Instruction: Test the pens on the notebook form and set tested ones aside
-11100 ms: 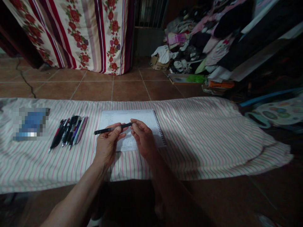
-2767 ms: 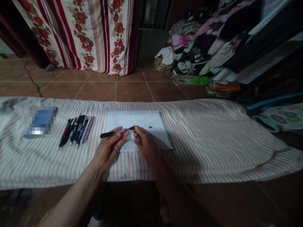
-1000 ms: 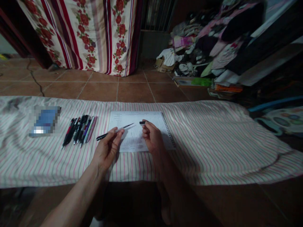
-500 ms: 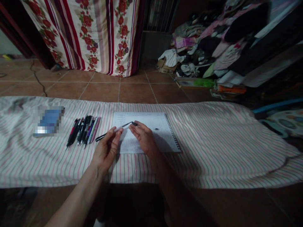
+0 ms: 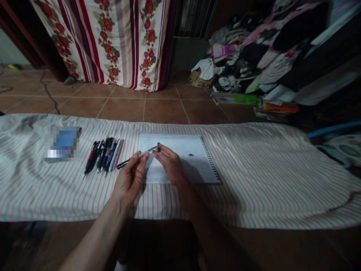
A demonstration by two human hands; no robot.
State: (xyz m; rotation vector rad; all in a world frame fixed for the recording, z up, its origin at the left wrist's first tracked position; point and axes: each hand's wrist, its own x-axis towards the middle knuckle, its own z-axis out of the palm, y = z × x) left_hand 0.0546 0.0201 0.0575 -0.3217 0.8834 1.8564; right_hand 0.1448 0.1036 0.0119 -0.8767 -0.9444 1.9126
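Observation:
My left hand pinches a black pen by its middle and holds it level over the left edge of a white spiral notebook. My right hand pinches a small black piece at the pen's pale tip end. A tiny dark part lies loose on the notebook page to the right of my hands. The notebook lies on a pink-striped cloth.
A row of several pens lies left of the notebook, with a blue flat item further left. Brown floor tiles, a floral curtain and a heap of clothes lie beyond the cloth.
One second ago my right hand held the small black piece apart from the pen. It has since come back to the pen's tip. The view has drifted a little.

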